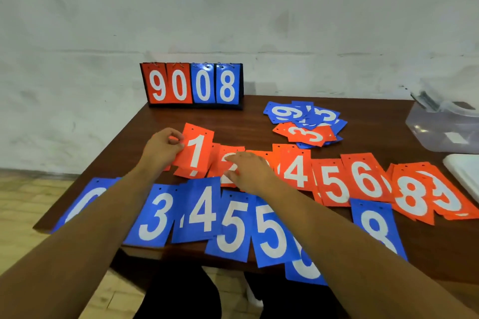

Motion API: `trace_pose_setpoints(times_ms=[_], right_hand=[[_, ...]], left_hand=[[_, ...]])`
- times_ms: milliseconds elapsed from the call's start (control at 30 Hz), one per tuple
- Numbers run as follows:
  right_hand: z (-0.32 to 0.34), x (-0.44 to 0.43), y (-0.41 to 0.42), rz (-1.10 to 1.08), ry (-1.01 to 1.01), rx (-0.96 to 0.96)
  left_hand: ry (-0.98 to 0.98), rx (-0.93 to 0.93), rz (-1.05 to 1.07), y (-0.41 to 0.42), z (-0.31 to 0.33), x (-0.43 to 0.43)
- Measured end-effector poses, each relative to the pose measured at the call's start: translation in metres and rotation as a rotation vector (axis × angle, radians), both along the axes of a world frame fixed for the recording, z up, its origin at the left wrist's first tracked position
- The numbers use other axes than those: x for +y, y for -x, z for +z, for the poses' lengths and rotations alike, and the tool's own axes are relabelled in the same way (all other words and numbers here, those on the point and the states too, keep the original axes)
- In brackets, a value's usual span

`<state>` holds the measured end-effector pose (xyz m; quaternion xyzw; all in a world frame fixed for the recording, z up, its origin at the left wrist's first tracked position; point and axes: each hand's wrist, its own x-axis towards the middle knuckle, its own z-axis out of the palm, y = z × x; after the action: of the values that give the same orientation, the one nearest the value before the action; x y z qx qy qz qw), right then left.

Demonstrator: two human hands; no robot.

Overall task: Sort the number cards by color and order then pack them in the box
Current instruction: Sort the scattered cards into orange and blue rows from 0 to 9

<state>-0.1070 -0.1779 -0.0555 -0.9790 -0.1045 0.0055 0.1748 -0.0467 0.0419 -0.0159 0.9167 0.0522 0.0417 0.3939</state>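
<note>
My left hand pinches the left edge of the red 1 card, which is raised off the table. My right hand rests on the red 2 card, fingers gripping its lower edge. To the right lies a row of red cards: 4, 5, 6, 8, 9. A nearer row of blue cards shows 0, 3, 4, two 5s, 8. An unsorted heap of blue and red cards lies behind.
A flip scoreboard reading 9008 stands at the table's far edge. A clear plastic box sits at the right, with a white lid in front of it. The brown table's left edge runs diagonally; my legs show under it.
</note>
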Motion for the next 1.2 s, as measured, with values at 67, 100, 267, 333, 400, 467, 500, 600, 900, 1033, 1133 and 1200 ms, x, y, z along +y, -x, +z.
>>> trace_pose_setpoints(times_ms=[67, 100, 267, 333, 400, 467, 500, 600, 900, 1033, 1133, 1200], right_hand=[[-0.009, 0.0, -0.002, 0.008, 0.101, 0.04], [-0.011, -0.002, -0.002, 0.01, 0.127, 0.052], [-0.014, -0.012, -0.002, -0.005, 0.147, 0.051], [-0.015, -0.013, -0.002, -0.01, 0.145, 0.046], [-0.015, -0.013, 0.0, -0.016, 0.132, 0.045], [-0.015, -0.013, 0.0, -0.02, 0.105, 0.037], [-0.015, -0.014, -0.001, -0.026, 0.075, 0.023], [-0.004, -0.025, -0.006, -0.08, -0.028, -0.062], [0.017, -0.127, -0.032, -0.376, 0.07, -0.042], [0.01, -0.17, -0.04, -0.463, 0.074, 0.0], [0.002, -0.186, -0.045, -0.427, 0.081, 0.069], [-0.002, -0.19, -0.047, -0.363, 0.12, 0.047]], left_hand=[[-0.074, 0.012, -0.034, -0.008, -0.008, 0.001], [-0.104, 0.011, -0.049, -0.011, -0.013, 0.0], [-0.27, 0.017, -0.095, -0.02, -0.034, -0.006], [-0.329, 0.02, -0.107, -0.021, -0.039, -0.008], [-0.41, 0.011, -0.137, -0.021, -0.041, -0.01], [-0.517, -0.028, -0.155, -0.02, -0.039, -0.013], [-0.552, -0.058, -0.152, -0.019, -0.038, -0.015], [-0.473, -0.133, -0.154, -0.024, -0.031, -0.028], [-0.273, -0.122, -0.397, -0.061, -0.013, -0.162], [-0.261, -0.041, -0.437, -0.075, -0.031, -0.215], [-0.206, 0.021, -0.417, -0.084, -0.043, -0.241], [-0.199, 0.044, -0.373, -0.091, -0.051, -0.249]])
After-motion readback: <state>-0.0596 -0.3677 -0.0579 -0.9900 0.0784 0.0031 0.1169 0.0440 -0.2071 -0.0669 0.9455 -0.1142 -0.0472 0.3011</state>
